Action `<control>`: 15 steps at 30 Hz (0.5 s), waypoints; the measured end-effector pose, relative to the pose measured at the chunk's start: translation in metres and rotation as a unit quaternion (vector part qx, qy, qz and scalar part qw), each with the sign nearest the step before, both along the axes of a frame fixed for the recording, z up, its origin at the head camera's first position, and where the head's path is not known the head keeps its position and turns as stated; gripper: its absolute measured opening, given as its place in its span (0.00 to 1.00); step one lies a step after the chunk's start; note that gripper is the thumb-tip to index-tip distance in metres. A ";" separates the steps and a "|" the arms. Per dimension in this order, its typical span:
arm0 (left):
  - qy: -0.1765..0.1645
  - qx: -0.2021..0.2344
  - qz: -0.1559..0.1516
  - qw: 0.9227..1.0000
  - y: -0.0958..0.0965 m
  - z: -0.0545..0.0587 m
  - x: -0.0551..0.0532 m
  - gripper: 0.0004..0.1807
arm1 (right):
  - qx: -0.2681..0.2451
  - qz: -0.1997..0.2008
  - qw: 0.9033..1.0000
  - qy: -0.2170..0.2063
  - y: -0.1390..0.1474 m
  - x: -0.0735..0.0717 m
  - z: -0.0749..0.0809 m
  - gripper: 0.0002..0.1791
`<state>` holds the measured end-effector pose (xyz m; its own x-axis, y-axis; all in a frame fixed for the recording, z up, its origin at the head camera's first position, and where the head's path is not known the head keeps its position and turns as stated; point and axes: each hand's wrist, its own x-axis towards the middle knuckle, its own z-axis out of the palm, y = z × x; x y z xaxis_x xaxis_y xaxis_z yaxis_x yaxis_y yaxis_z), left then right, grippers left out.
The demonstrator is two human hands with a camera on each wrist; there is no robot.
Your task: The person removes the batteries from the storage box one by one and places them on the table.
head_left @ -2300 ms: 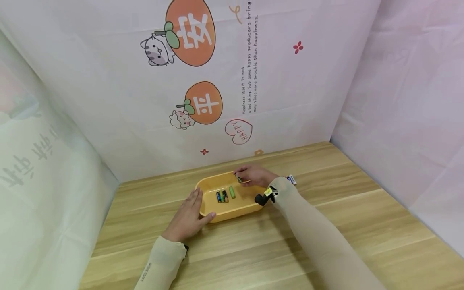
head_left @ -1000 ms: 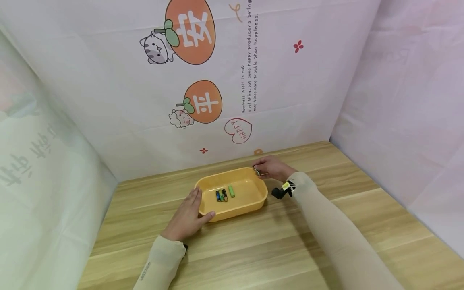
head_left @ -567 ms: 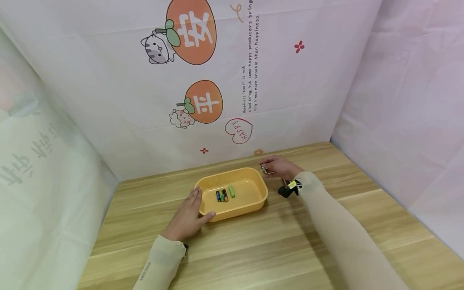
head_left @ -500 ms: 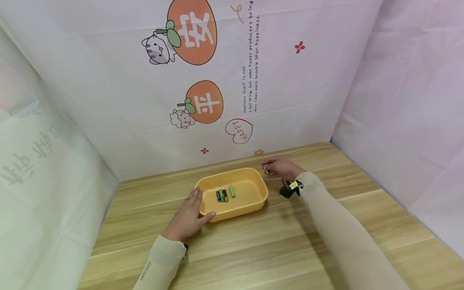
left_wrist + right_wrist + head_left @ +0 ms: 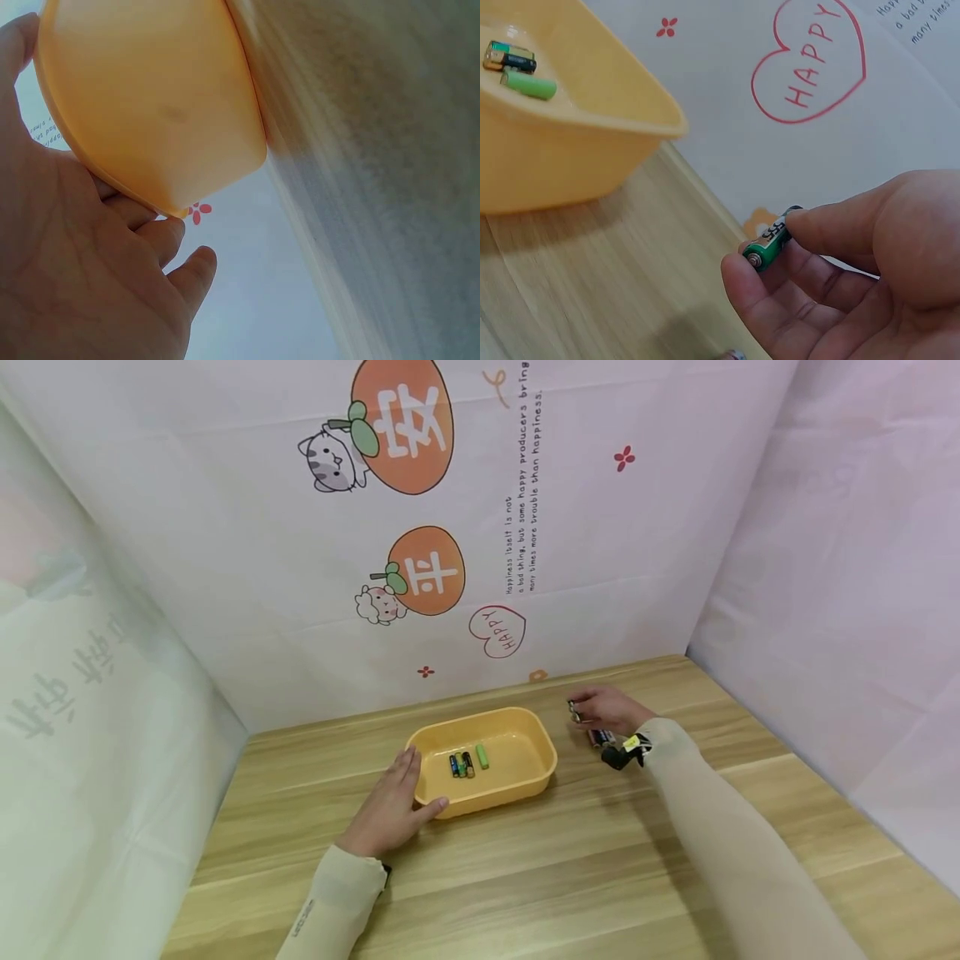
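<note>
A yellow plastic tray (image 5: 525,782) sits on the wooden table, with several small batteries inside it. Among them, a light green battery (image 5: 482,756) lies a little apart from the darker ones (image 5: 461,765) grouped side by side. My left hand (image 5: 386,814) rests at the tray's left end, fingers along the rim and thumb at the front corner; the left wrist view shows its fingertips right at the rim. To the right of the tray, my right hand (image 5: 611,710) pinches a green, black and white battery (image 5: 774,240) between thumb and fingers, above the table.
More batteries (image 5: 600,738) lie on the table just below my right hand, partly covered by the wrist camera (image 5: 618,757). A printed white cloth (image 5: 585,568) stands behind the table's back edge, with further cloths at both sides.
My right hand has moved from over the tray's back right part out to the right, past its rim, carrying the battery. The left hand stays on the tray. Batteries on the table come into view.
</note>
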<state>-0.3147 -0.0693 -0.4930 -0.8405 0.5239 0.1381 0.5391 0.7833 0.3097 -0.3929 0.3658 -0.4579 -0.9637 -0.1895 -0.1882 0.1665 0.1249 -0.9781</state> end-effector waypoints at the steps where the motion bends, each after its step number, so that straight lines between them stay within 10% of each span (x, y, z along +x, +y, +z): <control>1: 0.000 0.000 0.000 1.000 0.000 0.000 0.000 0.56 | 0.002 0.001 1.000 0.004 0.003 0.000 -0.001 0.25; 15: -0.002 0.004 0.000 1.000 -0.001 0.001 0.000 0.56 | 0.013 -0.017 1.000 -0.001 0.026 0.004 -0.001 0.24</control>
<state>-0.3147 -0.0701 -0.4922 -0.8411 0.5228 0.1390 0.5379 0.7810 0.3173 -0.3893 0.3918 -0.4587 -0.9693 -0.1511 -0.1940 0.1725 0.1445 -0.9743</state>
